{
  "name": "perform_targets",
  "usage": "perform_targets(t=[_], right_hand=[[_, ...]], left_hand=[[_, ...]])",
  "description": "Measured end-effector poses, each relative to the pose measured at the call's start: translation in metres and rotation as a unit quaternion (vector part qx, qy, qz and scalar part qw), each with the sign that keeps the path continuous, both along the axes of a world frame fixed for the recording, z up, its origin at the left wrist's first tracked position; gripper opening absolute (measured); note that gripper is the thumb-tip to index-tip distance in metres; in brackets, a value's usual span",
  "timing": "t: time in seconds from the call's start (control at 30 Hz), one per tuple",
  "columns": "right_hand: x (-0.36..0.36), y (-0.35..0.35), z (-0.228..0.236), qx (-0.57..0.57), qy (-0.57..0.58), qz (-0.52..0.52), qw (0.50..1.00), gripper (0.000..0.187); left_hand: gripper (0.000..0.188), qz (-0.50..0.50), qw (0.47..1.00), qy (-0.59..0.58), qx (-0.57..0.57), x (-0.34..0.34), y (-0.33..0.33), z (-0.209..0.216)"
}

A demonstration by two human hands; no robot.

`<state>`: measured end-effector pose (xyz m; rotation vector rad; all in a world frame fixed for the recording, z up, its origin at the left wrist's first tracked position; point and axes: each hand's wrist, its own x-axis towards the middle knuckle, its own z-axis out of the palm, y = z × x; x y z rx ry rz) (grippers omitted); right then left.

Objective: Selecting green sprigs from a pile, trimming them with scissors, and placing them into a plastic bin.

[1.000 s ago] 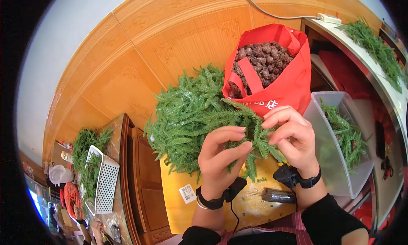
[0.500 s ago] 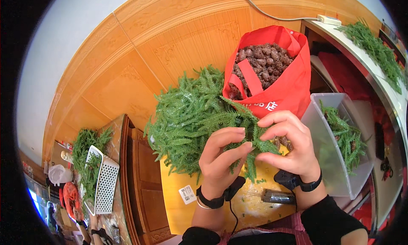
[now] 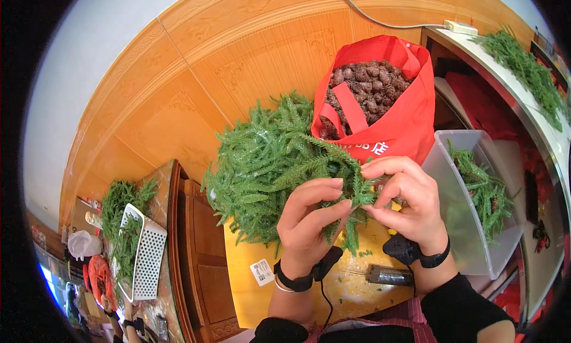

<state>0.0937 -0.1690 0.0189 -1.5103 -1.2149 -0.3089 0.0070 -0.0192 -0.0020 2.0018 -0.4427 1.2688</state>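
A green artificial pine sprig (image 3: 357, 191) is between my two hands, over the front edge of a large green pile of sprigs (image 3: 262, 158). My left hand (image 3: 306, 221) pinches the stem with thumb and fingers. From the other side, my right hand (image 3: 413, 203) closes its thumb and fingertips at the sprig's edge; whether a thin wire is in there too is too small to tell. Below my hands, a bundle of thin dark wires (image 3: 389, 276) lies on the yellow tabletop (image 3: 256, 301), among green needle scraps.
Behind stands a red bag (image 3: 407, 129) full of pine cones (image 3: 377, 84). A clear plastic bin (image 3: 455, 224) with greenery is at the right. More sprigs (image 3: 517, 63) lie on a white shelf. At the far left, another person's hands (image 3: 131, 316) work near a white basket (image 3: 148, 260).
My right hand's fingers have drawn in from a wide curve to a pinch at the sprig. The sprig's tip, earlier pointing right, is now tucked in. My left hand has barely moved.
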Motion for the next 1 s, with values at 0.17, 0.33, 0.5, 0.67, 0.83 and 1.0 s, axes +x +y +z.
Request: perform_targets(t=[0.17,0.33,0.5,0.67,0.83,1.0], right_hand=[[0.002,0.002,-0.003,0.004,-0.022,0.005,1.0,0.022],[0.003,0.002,-0.002,0.01,-0.006,-0.007,1.0,0.019],[0.001,0.004,-0.008,-0.014,0.053,-0.001,0.998,0.018],[0.001,0.004,-0.011,-0.01,0.148,-0.017,0.989,0.017],[0.0,0.004,-0.009,-0.035,0.134,-0.027,0.99,0.016],[0.001,0.005,-0.011,-0.026,0.142,-0.027,0.989,0.015]], left_hand=[[0.024,-0.006,1.0,-0.007,-0.017,-0.001,0.002,-0.001],[0.025,0.014,0.998,0.044,-0.036,0.001,0.002,0.003],[0.024,-0.001,0.982,0.147,-0.115,-0.005,0.007,0.0],[0.019,-0.11,0.911,0.232,-0.322,-0.005,-0.005,0.008],[0.017,-0.147,0.864,0.282,-0.39,-0.009,-0.001,0.007],[0.014,-0.162,0.855,0.285,-0.401,-0.009,0.0,0.007]])
